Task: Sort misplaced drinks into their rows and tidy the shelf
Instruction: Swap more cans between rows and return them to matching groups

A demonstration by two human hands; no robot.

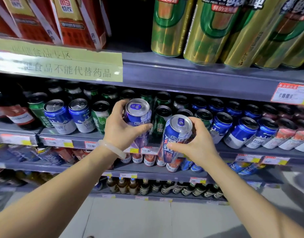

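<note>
Dark open gap [130, 23] between red cartons [75, 19] and gold cans [207, 28], middle shelf [165, 78] packed with cans [242, 131]

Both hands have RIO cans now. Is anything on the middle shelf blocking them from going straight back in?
Yes. Behind the left hand and its purple RIO can, and the right hand's blue RIO can, green cans fill the shelf front.

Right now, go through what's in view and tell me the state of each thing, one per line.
Left hand: grips the purple RIO can.
Purple RIO can: held tilted, tab unopened.
Right hand: grips the blue RIO can.
Blue RIO can: held tilted, tab unopened.
Green cans: standing in their row behind.
Blue-and-white cans: standing in rows.
</note>
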